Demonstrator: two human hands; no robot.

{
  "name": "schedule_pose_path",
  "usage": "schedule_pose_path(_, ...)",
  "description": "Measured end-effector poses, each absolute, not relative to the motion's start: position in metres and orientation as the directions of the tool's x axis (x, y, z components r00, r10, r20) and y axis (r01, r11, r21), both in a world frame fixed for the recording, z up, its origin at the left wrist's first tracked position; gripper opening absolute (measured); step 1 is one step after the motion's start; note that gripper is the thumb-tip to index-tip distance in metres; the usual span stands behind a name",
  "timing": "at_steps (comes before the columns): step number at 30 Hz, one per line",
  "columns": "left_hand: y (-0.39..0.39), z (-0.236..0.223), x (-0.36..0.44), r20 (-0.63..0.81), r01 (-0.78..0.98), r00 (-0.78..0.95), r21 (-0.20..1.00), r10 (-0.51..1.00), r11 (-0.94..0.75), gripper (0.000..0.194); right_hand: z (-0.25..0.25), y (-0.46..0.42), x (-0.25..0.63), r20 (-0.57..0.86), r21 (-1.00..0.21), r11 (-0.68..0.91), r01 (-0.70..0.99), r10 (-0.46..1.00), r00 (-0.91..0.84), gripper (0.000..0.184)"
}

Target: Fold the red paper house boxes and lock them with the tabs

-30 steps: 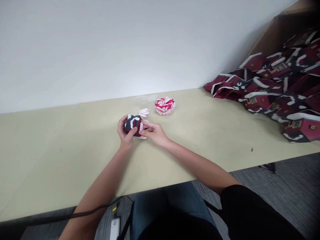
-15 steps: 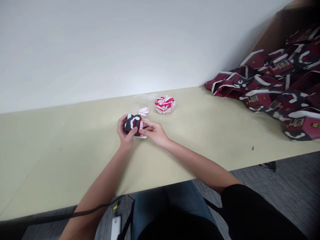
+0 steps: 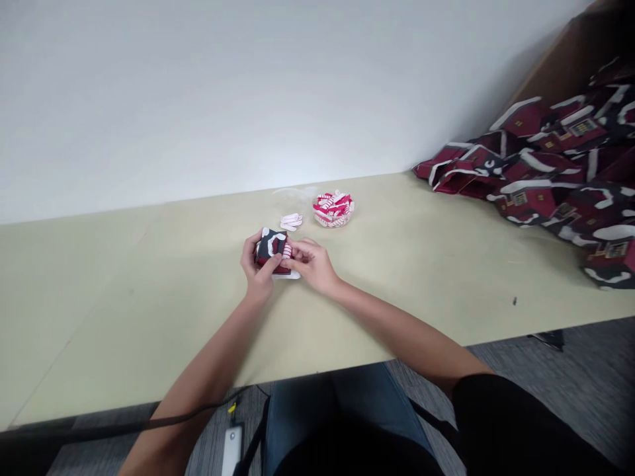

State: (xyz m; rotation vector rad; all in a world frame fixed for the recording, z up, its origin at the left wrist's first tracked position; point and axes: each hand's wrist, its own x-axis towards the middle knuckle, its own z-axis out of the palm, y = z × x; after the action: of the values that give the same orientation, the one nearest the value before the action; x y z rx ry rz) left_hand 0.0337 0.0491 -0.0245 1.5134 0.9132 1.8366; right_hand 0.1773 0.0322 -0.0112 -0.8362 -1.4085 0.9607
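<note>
Above the table, my left hand (image 3: 258,268) is wrapped around a small dark red model house (image 3: 270,246) with a black roof and white snow-like trim. My right hand (image 3: 312,264) pinches a red-and-white striped piece (image 3: 287,251) against the house's right side. Its fingertips partly cover the striped piece. Just behind the hands lies a small pile of pale striped pieces (image 3: 291,221). To the right of that pile, a clear bowl (image 3: 333,221) holds many red-and-white pieces.
A large heap of similar red houses (image 3: 536,172) fills the table's right end beside a brown cardboard panel (image 3: 550,63). A white wall (image 3: 198,99) stands along the back edge. A tiny dark bit (image 3: 514,301) lies near the front right. A black cable (image 3: 188,414) crosses my left forearm.
The whole view has shifted slightly, so things sit a little further right. Both hands keep hold of the house and the striped piece, with little visible movement between them.
</note>
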Motion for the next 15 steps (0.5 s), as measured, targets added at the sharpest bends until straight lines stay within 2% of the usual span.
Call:
schedule_pose_path(4,0.046,-0.021,0.034,0.542,-0.019,-0.178,0.833,0.821,-0.553,0.05,-0.007,0.033,0.182,0.436,-0.898,0.44,0.023,0.895,-0.098,0.046)
schedule_pose_path(7,0.043,-0.008,0.037,0.517,0.05,-0.163,0.855,0.84,-0.516,0.058,-0.003,0.035,0.188,0.417,-0.897,0.432,0.094,0.897,-0.15,0.037)
schedule_pose_path(9,0.041,0.001,0.039,0.495,0.113,-0.16,0.869,0.854,-0.482,0.064,-0.001,0.038,0.191,0.391,-0.897,0.422,0.13,0.897,-0.207,0.04)
schedule_pose_path(10,0.041,0.005,0.04,0.485,0.141,-0.164,0.873,0.859,-0.466,0.066,0.0,0.039,0.193,0.367,-0.904,0.406,0.135,0.898,-0.243,0.05)
schedule_pose_path(13,0.046,0.01,0.034,0.452,0.202,-0.194,0.887,0.871,-0.415,0.065,0.004,0.042,0.2,0.274,-0.931,0.338,0.136,0.897,-0.348,0.096)
schedule_pose_path(15,0.055,0.008,0.016,0.456,0.26,-0.254,0.882,0.853,-0.394,0.063,0.007,0.041,0.209,0.238,-0.933,0.317,0.169,0.898,-0.371,0.11)
